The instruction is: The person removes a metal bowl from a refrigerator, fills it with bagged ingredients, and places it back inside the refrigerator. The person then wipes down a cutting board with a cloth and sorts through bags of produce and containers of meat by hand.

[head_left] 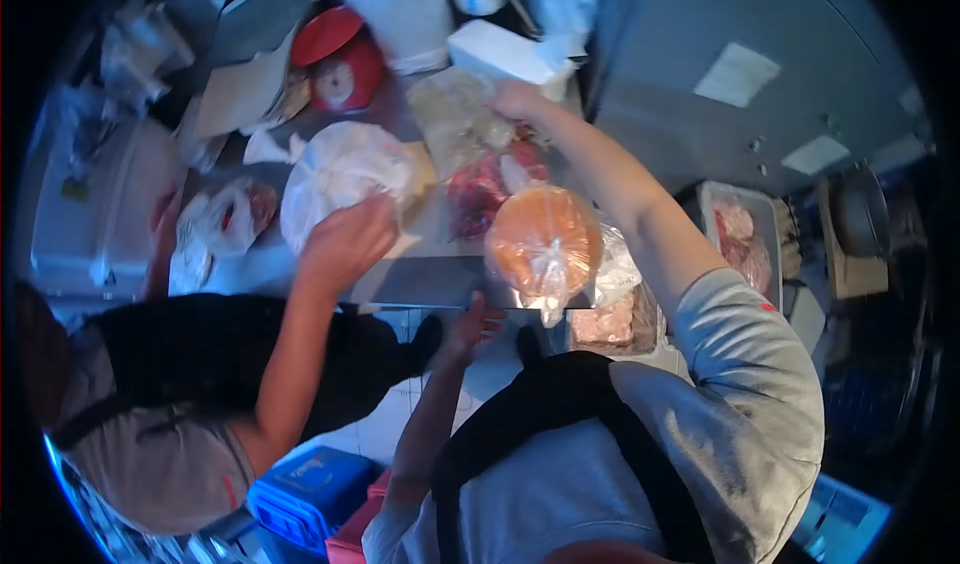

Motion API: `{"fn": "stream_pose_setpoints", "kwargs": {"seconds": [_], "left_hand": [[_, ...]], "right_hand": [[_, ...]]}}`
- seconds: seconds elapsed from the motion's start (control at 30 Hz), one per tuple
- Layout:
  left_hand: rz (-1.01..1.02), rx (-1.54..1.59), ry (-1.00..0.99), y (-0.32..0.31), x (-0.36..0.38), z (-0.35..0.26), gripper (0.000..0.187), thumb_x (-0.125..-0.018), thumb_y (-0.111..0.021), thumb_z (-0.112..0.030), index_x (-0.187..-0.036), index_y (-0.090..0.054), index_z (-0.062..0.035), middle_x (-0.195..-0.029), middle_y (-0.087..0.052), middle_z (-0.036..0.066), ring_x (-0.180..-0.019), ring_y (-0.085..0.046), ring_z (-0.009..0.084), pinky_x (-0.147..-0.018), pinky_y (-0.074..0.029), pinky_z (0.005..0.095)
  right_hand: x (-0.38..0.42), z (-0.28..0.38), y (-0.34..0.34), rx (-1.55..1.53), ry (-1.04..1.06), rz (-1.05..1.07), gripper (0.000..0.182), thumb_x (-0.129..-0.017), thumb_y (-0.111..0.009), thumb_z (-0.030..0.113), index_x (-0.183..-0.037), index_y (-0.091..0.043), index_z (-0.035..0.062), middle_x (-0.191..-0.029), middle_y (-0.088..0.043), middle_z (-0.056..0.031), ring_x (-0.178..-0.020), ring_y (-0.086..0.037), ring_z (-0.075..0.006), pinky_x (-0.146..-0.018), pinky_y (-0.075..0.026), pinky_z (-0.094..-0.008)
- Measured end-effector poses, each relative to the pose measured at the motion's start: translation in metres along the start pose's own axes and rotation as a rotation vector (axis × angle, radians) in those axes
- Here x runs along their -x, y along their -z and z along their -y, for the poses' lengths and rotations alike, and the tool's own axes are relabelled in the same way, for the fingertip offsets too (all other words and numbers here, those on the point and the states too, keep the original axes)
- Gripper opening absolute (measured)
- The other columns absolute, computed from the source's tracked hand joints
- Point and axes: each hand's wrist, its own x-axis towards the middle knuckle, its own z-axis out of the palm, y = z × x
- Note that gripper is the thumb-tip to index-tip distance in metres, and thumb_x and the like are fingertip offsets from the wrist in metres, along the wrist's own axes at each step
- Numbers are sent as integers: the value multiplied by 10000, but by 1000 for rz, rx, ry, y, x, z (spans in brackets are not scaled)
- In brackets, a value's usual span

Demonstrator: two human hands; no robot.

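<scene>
My right hand [517, 101] reaches to the back of the metal table [400, 282], its fingers closed at the edge of a clear plastic bag [450, 114] with pale contents. My left hand [482, 321] is low at the table's front edge, fingers apart and holding nothing. Between my hands, a bag with dark red contents [478, 196] lies beside a knotted clear bag of orange contents [545, 234], which sits near the front edge. Farther left is a white plastic bag [335, 179], with a co-worker's hand [350, 239] at its right side.
A co-worker stands at the left. Behind the bags are a red scale [343, 64] and a white box [505, 52]. A grey bin [95, 204] is far left. Containers of packed meat [605, 324] and bagged meat [738, 234] are at the right; a blue cooler [312, 499] is below.
</scene>
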Motion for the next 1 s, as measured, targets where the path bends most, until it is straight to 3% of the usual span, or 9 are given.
{"fn": "stream_pose_setpoints", "kwargs": {"seconds": [0.13,0.27,0.37,0.53,0.67,0.73,0.83,0.9,1.0], "left_hand": [[-30,32,19,3,-6,5,793,-777,-274,-689,-1163,-447,-19,-995,-599,106,-772,-549,163,-631,-418,311],[-108,25,-18,-1,-2,2,789,-784,-284,-676,-1186,-421,-11,-990,-606,101,-733,-555,159,-591,-417,295],[-158,37,-39,-5,-7,7,770,-785,-295,-670,-1167,-439,-17,-971,-612,94,-717,-555,158,-581,-410,290],[-242,60,-55,-11,-3,6,731,-773,-301,-681,-1060,-519,-45,-915,-622,79,-695,-556,154,-569,-395,296],[-305,37,-64,-14,-11,14,720,-759,-299,-700,-938,-563,-54,-853,-625,63,-654,-554,136,-556,-388,298],[-339,30,-54,-19,-8,11,719,-759,-294,-702,-902,-571,-54,-829,-626,60,-625,-551,128,-550,-386,302],[-388,103,73,-27,6,7,649,-778,-349,-657,-847,-581,-55,-784,-623,52,-556,-532,114,-520,-373,258],[-346,7,4,-37,14,11,545,-794,-439,-574,-802,-582,-48,-750,-621,52,-515,-520,111,-494,-352,215],[-134,181,-199,-84,57,-4,382,-801,-539,-416,-871,-596,-45,-792,-628,58,-567,-532,104,-501,-354,198]], "right_hand": [[1,34,15,331,-14,-12,381,-787,-503,364,-970,-589,41,-924,-613,-157,-807,-609,-266,-676,-474,-386],[-13,57,21,235,37,-107,337,-804,-473,332,-905,-608,39,-904,-615,-163,-875,-586,-279,-724,-454,-394],[-9,83,30,115,398,-170,325,-808,-464,318,-885,-606,36,-888,-612,-159,-841,-577,-301,-724,-443,-387],[35,114,61,-212,461,-165,294,-818,-488,277,-933,-573,20,-882,-608,-107,-769,-556,-211,-700,-427,-331],[91,96,107,-855,502,-158,207,-844,-512,219,-909,-578,33,-771,-578,-46,-656,-535,-158,-612,-444,-310],[106,70,129,-912,626,-63,226,-837,-517,238,-954,-559,49,-834,-570,-49,-747,-536,-174,-666,-444,-325],[185,72,163,-1178,669,9,194,-844,-506,198,-957,-552,48,-813,-561,-16,-757,-537,-145,-655,-441,-290],[219,58,177,-1365,580,-6,143,-858,-490,139,-916,-565,31,-730,-559,21,-676,-536,-99,-590,-438,-238],[248,27,184,-1312,663,219,174,-839,-521,176,-946,-566,46,-843,-585,-23,-730,-541,-133,-640,-450,-279]]}}
